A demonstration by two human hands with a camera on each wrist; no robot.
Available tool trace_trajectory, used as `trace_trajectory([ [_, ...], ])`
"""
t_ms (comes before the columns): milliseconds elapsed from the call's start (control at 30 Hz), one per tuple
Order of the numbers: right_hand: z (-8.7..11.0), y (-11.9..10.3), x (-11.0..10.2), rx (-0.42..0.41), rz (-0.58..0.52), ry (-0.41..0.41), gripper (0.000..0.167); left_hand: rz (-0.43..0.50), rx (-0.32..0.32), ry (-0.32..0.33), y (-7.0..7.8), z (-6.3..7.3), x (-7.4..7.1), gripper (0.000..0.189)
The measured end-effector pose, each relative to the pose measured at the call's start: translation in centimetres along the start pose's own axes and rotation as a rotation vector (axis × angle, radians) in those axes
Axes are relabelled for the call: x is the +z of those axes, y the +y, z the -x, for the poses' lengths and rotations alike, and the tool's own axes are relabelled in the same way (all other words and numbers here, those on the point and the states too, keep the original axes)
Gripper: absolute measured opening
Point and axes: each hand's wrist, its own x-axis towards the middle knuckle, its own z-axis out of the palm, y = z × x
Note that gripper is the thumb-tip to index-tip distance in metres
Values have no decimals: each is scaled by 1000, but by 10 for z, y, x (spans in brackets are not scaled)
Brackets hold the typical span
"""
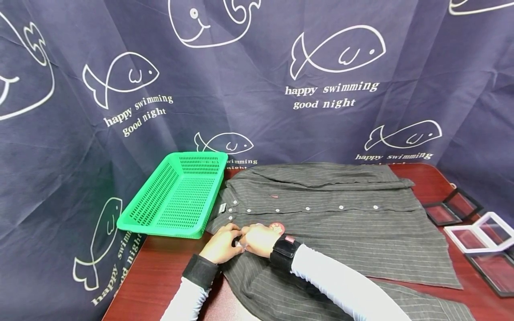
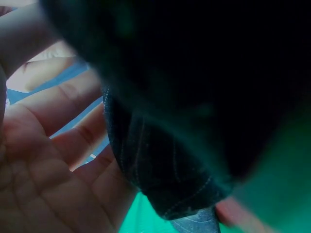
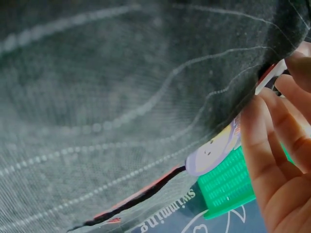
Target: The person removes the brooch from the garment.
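A dark grey pinstriped button shirt [image 1: 321, 232] lies spread out with its collar to the left. Both hands meet at its near shoulder, below the collar. My left hand [image 1: 221, 244] bends its fingers and thumb at the shirt cloth, and dark striped fabric [image 2: 146, 160] covers its fingertips in the left wrist view. My right hand [image 1: 259, 240] pinches a small whitish piece [image 1: 242, 244] between the hands; I cannot tell what kind it is. A round red badge with a pale paw [image 1: 277, 228] sits on the shirt beside the right hand. A purple-and-yellow badge [image 3: 209, 154] shows near the right fingers.
A green plastic basket [image 1: 213, 203] stands at the left, close to the collar. Dark frames [image 1: 495, 269] and a white hinged frame [image 1: 479, 236] lie along the right edge of the red-brown table [image 1: 140, 281]. A blue curtain with fish prints hangs behind.
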Motion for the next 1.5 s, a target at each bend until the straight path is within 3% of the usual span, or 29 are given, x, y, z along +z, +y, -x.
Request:
trace_trajectory([
  [533, 2, -4, 2, -1, 102, -8, 5, -12, -1, -9, -1, 0, 1, 34],
  [1067, -1, -5, 4, 39, 102, -47, 6, -17, 0, -14, 0, -1, 0, 28],
  [1500, 0, -9, 3, 73, 131, -23, 3, -21, -4, -3, 0, -1, 0, 26],
])
